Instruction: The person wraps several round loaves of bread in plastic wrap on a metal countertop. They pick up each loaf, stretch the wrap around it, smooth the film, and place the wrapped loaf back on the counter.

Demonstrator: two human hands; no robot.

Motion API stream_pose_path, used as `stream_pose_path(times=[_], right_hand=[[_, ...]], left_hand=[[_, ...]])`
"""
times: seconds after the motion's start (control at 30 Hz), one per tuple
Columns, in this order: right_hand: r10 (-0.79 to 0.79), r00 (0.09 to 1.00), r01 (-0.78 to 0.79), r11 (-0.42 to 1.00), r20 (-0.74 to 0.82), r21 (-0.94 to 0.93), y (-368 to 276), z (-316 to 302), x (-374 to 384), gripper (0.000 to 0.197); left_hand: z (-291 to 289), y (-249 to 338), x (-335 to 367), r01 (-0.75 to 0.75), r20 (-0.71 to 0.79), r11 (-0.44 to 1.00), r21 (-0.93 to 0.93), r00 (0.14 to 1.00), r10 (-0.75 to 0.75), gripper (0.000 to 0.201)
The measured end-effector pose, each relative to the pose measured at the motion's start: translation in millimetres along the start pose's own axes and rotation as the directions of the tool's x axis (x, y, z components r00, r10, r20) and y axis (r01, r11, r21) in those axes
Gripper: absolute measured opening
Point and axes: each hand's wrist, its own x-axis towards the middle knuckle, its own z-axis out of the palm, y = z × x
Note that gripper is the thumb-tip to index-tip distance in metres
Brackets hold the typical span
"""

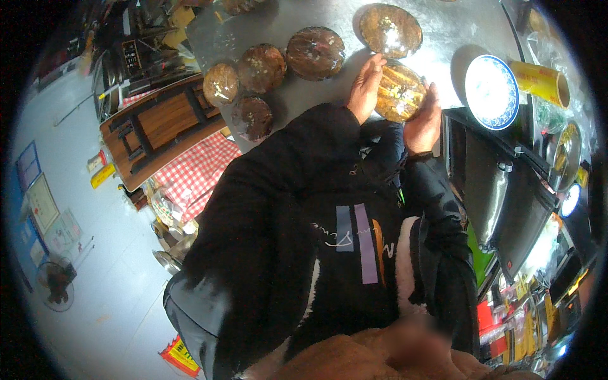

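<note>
In the head view, a left hand (364, 92) at nine o'clock and a right hand (423, 128) at four grip a glossy round dish (401, 94) between them — at a metal counter's (253, 28) near edge, another dish (390, 28) just beyond at twelve.

I count seven round dishes of food (315, 52). Six show whole, and one is cut off at the top. There is one left hand (365, 90) and one right hand (423, 128), so two hands in all. I see one metal table (437, 38), one blue-rimmed white plate (492, 92) beside one yellow roll (537, 82), one red checked cloth (201, 172), one brown board (170, 130) with a black frame, and one fan (56, 285). There are at least three posters (43, 201) at the left.
</note>
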Motion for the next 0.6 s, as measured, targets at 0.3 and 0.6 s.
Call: stream_pose_path(times=[0.3, 0.6], right_hand=[[0.111, 0.993, -0.106, 0.989, -0.049, 0.101, 6.7, -2.7, 8.1, 0.054], [0.225, 0.974, -0.224, 0.970, 0.004, 0.096, -4.5, -4.6, 15.6, 0.052]], left_hand=[[2.7, -3.3, -3.5, 0.114, -0.104, 0.956, -0.270, 0.984, -0.147, 0.046], [-3.3, -10.6, -8.8, 0.226, -0.015, 0.739, -0.634, 0.952, -0.304, 0.048]])
